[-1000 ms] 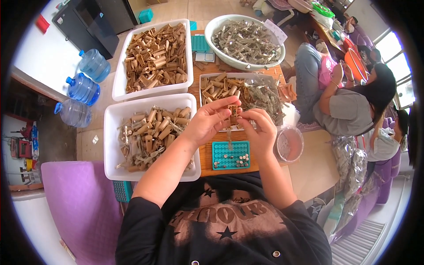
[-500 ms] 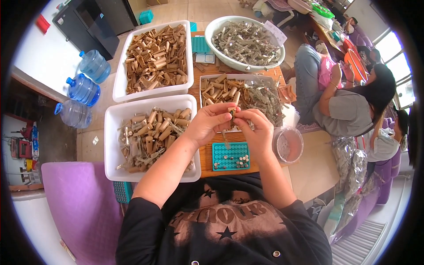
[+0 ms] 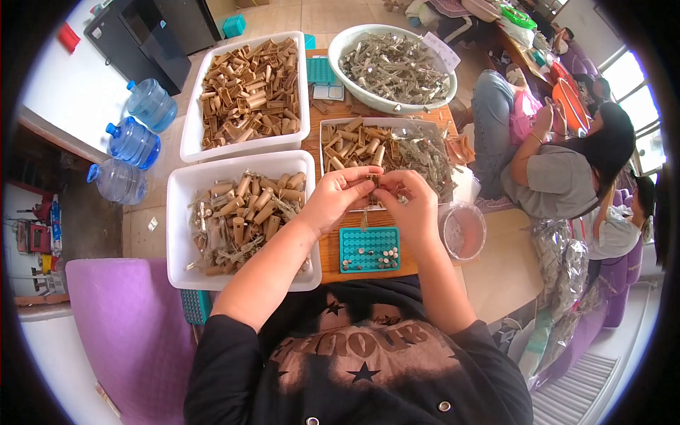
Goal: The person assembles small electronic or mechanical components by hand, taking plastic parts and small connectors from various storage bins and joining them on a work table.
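Note:
My left hand and my right hand meet over the wooden table, fingertips pinched together on a small tan tube with a thin metal strip hanging down from it. Just below them lies a teal perforated block with small pieces set in its holes. Behind my hands stands a white tray of tan tubes and grey metal strips. At my left a white bin holds mixed tubes and strips.
A second white bin of tan tubes and a white bowl of metal strips sit farther back. A clear round tub stands at right. Two people sit at right. Blue water jugs stand at left, a purple seat near me.
My hands have stayed together at the same spot, with only small finger movements on the piece between them.

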`<state>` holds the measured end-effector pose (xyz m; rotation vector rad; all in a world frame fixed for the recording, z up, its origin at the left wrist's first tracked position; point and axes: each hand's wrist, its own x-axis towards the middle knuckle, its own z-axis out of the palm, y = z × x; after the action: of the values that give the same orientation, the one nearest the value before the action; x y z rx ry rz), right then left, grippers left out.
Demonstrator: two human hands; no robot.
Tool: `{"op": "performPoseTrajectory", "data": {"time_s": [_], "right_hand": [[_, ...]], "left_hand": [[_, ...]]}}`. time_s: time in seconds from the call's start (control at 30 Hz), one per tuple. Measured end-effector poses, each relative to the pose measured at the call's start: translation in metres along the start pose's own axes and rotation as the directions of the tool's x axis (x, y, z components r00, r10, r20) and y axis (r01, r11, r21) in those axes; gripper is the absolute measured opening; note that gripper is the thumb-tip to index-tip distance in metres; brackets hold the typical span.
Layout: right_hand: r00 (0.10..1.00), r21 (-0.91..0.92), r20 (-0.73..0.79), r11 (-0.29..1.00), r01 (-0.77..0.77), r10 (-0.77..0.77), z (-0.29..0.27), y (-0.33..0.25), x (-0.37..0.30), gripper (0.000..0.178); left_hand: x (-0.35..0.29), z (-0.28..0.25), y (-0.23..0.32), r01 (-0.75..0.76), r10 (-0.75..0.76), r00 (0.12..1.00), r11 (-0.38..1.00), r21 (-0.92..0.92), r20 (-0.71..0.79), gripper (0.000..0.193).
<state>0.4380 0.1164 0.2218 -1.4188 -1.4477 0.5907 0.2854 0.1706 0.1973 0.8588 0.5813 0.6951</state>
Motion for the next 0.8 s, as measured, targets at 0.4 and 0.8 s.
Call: {"op": "performPoseTrajectory", "data": {"time_s": [0.4,0.8], "right_hand": [[0.852,-0.288,0.523,0.946,0.151,0.023,-0.01,0.051,-0.053,0.02],[0.756,-0.383,0.648,0.898,0.217,0.094,-0.001,0.064,-0.072,0.016]], "left_hand": [[0.006,-0.01,0.006,-0.07,0.061,0.996,0.989,-0.132,-0.065,0.032],[0.0,-0.007,0.021,-0.185,0.185,0.983,0.983,0.022,-0.011,0.034]]}}
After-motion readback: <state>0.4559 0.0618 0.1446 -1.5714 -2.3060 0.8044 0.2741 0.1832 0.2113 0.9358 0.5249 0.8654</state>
